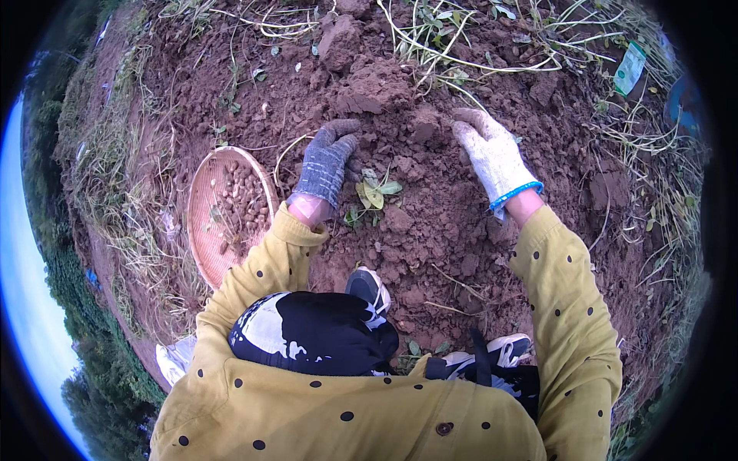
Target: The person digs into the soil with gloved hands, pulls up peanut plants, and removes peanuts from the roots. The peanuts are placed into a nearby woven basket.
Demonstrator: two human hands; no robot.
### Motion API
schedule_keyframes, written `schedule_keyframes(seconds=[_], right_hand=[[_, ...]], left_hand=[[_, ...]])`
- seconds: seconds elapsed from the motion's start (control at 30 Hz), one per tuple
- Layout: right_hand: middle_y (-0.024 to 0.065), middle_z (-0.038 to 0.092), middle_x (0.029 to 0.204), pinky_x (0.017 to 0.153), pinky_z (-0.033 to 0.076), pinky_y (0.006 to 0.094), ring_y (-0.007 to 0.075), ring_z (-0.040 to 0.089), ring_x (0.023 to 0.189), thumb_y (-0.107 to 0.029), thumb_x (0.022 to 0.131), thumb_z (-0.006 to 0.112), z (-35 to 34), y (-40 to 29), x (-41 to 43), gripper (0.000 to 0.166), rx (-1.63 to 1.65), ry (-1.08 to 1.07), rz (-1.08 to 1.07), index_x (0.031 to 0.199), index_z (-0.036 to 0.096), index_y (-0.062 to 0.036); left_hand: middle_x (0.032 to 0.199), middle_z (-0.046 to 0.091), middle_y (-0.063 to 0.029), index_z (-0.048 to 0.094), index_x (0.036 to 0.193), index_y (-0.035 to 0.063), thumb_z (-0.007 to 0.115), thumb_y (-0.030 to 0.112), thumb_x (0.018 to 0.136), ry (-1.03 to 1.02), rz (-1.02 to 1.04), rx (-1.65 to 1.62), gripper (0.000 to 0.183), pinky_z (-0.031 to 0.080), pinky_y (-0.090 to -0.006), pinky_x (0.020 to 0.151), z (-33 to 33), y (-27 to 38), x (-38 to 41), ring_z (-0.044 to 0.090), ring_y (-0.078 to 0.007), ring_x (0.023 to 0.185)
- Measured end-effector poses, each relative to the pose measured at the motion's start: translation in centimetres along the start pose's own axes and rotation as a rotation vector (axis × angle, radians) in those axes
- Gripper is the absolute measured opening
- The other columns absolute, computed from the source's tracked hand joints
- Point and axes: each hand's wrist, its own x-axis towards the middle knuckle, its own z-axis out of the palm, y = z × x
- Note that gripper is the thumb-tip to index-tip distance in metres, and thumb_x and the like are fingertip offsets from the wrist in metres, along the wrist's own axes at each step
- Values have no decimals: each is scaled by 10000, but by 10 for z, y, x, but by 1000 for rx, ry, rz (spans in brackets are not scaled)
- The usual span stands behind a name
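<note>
My left hand (327, 164), in a grey knit glove, rests at the loose reddish-brown soil (398, 150). Its fingers are spread and nothing shows in them. Opposite it, my right hand (491, 151) wears a white knit glove with a blue cuff. Its fingers are parted and curved, with the tips at the clods; no held thing is visible. A few green and yellowing leaves (373, 190) lie between my hands. To the left of my left wrist, a shallow woven basket (200, 196) holds many small brown pods (245, 199), which look like unshelled peanuts. My left sleeve covers part of its rim.
Large clods (369, 86) rise just beyond my hands. Pulled plant stems (444, 55) lie at the far side. A green-and-white packet (630, 68) and a blue object (683, 106) are at the right. My shoes (369, 288) stand on the soil. A white bag (176, 358) sits lower left.
</note>
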Motion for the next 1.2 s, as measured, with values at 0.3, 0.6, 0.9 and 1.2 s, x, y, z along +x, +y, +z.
schedule_keyframes(seconds=[0.3,0.6,0.9,1.2], right_hand=[[153,692,1123,854,514,366,272,665,973,-499,860,666,23,-24,-9,637,-531,-380,18,1294,583,-41],[171,682,1163,942,490,367,319,643,1086,-429,885,642,0,-26,-23,486,-378,-284,40,1202,656,-60],[250,520,1395,1110,368,357,340,496,1313,-364,849,683,62,-43,44,756,-370,-178,55,1412,422,67],[29,677,900,552,443,249,79,528,592,-393,924,640,11,-30,30,447,-31,-432,161,1237,621,-74]], left_hand=[[1165,624,-220,578,1275,79,808,486,721,48,775,1309,725,515,-456,903,48,64,32,641,-363,1020],[1052,655,-167,639,1195,118,677,419,867,214,889,1245,446,510,-446,837,12,51,67,643,-352,982],[1171,672,-216,597,1300,73,741,434,829,278,292,796,611,501,-393,922,-61,41,100,658,-333,1079],[1159,674,-207,689,1136,29,534,687,856,-27,458,1106,732,467,-455,974,28,96,137,631,-377,1098]])
